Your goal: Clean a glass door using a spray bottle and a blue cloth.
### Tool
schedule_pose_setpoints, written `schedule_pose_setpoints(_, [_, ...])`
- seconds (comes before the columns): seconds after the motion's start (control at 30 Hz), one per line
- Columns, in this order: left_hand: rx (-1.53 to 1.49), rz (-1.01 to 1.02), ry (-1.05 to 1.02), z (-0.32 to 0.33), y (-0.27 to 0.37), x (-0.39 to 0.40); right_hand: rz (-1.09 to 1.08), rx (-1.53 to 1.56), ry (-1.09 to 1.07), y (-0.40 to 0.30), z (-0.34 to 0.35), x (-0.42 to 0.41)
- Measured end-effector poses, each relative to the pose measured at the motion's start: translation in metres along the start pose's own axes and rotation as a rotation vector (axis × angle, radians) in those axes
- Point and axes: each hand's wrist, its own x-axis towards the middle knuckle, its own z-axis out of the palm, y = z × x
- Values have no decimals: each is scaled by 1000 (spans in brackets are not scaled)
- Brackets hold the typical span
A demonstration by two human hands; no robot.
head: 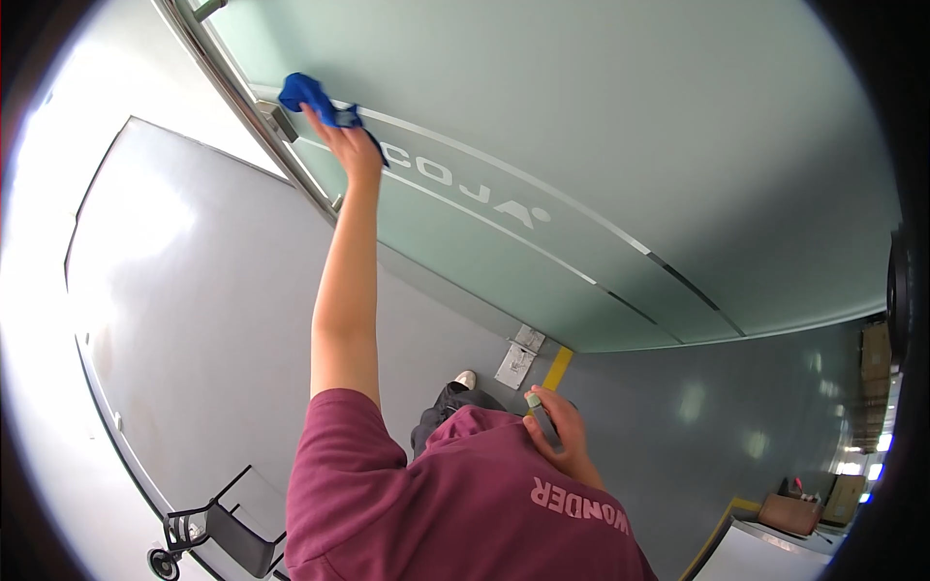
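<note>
My left hand (352, 149), arm stretched out, presses a crumpled blue cloth (309, 91) against a frosted glass door (581, 116). The cloth lies close to a metal fitting (276, 120) beside the long steel bar handle (240, 109). Clear stripes and lettering run across the glass to the right of this hand. Near my chest, my right hand (570, 428) grips a small bottle (543, 421) with a pale green top; the fingers hide part of it.
A metal floor plate (519, 356) and a yellow floor stripe (558, 369) lie below the door. A black chair (232, 530) stands at lower left. At lower right is a white-topped surface (763, 555) bearing a brown box (790, 514). My shoe (466, 378) shows on the grey floor.
</note>
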Motion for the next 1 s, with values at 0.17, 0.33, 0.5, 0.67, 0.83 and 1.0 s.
schedule_pose_setpoints(0.17, [-107, -140, 153, -17, -62, 45, 24, -31, -21, -3, -1, 10])
schedule_pose_setpoints(0.33, [-278, -232, 188, -12, -92, 34, 80, -47, -16, -7, -3, 15])
schedule_pose_setpoints(0.5, [-493, -491, 237, -3, -89, 2, 121, 1, -19, -9, -2, 14])
schedule_pose_setpoints(0.67, [-309, -640, 286, 5, -10, -32, 20, -51, -19, -14, -1, 15])
schedule_pose_setpoints(0.83, [-181, -488, 112, 24, 59, -79, 2, -66, -23, -17, -3, 7])
schedule_pose_setpoints(1.0, [-107, -309, -66, 40, 113, -144, 30, -53, 20, -16, -5, -11])
